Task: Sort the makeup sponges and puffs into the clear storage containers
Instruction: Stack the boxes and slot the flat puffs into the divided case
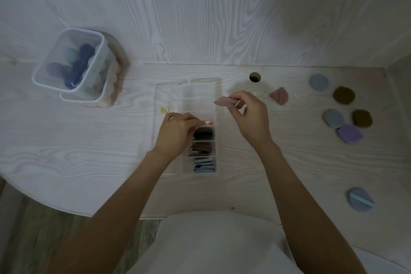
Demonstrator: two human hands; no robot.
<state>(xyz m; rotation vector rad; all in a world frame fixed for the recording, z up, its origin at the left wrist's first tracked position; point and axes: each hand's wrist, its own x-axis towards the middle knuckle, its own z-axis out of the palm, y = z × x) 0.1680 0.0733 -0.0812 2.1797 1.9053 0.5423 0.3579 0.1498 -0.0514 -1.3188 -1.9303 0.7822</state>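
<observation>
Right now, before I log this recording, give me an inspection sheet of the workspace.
Surface: pale wood-grain table with a round hole near the back.
Job's things: divided clear organizer, its three nearest compartments filled with puffs; square clear tub of sponges at far left; loose puffs at right: pink, three blue, two brown, one purple.
Clutter: small yellow mark left of the organizer, unclear.
Hands: left hand at the organizer's edge, grip unclear; right hand pinches a pink puff above the organizer.
Cables: nothing seen.
Surroundings: wood-grain wall panel behind, plank floor at lower left.
</observation>
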